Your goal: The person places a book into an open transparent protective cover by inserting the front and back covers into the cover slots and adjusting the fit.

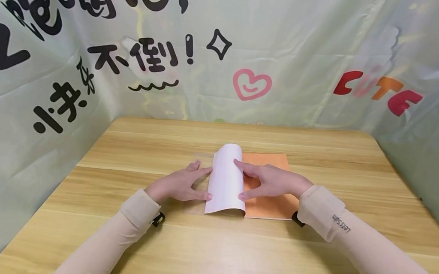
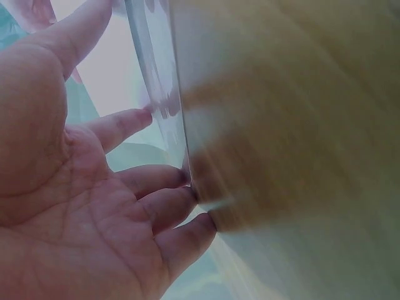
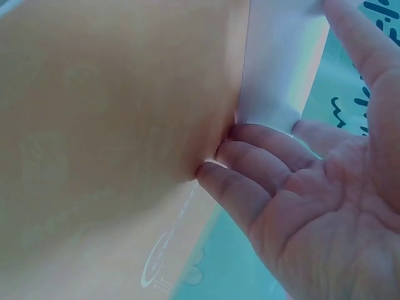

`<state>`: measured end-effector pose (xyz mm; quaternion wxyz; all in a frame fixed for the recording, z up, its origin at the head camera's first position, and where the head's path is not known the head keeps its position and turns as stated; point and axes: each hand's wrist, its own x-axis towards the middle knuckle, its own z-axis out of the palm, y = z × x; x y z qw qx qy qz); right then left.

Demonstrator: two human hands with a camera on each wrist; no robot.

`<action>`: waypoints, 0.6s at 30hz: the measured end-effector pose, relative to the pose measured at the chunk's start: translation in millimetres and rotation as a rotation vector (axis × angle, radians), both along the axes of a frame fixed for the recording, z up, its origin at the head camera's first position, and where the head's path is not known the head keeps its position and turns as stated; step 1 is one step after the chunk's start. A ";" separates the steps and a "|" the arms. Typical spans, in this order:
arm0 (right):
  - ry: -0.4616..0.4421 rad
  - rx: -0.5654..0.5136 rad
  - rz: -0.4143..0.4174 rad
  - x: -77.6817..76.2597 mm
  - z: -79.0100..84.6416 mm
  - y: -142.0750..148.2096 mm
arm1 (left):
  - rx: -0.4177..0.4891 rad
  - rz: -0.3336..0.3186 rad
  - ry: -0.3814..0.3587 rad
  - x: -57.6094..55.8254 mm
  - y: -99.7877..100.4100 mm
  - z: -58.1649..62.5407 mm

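Note:
A booklet with an orange page (image 1: pixel 266 205) lies at the middle of the table. Over its left part arches a white sheet (image 1: pixel 224 180), bowed upward so that a dark gap shows under its near edge. At the sheet's left edge, my left hand (image 1: pixel 179 183) has thumb and index fingertips spread apart, its other fingers touching down near a glossy clear film (image 2: pixel 156 69). My right hand (image 1: pixel 272 182) touches the sheet's right side with straight index finger and thumb. Its other fingertips rest on the orange surface (image 3: pixel 125 112), which carries faint printing in the right wrist view.
A wood-grain table (image 1: pixel 119 232) extends around the booklet. Behind and beside it hangs a pale cloth backdrop (image 1: pixel 296 44) with black lettering and a pink heart (image 1: pixel 251 97). Dark wrist straps (image 1: pixel 158 219) show below both sleeves.

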<state>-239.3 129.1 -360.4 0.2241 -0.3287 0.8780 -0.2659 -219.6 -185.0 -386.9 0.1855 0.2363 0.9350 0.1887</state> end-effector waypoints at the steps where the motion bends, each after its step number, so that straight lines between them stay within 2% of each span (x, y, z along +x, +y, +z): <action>1: 0.003 0.003 0.001 -0.2 -0.2 -0.4 | 0.001 0.001 -0.001 0.3 -0.4 0.1; 5: 0.010 0.020 0.017 -1.7 -0.4 -2.0 | 0.010 -0.007 -0.001 1.5 -1.6 1.0; 10: 0.069 0.082 0.042 -3.2 1.3 -4.4 | 0.004 -0.012 -0.015 1.5 -1.7 1.8; 14: 0.099 0.142 0.035 -2.1 3.1 -6.6 | 0.009 -0.017 -0.021 1.1 -2.2 3.1; 18: 0.108 0.155 0.025 0.2 3.3 -8.1 | 0.016 -0.022 -0.020 1.1 -3.2 2.9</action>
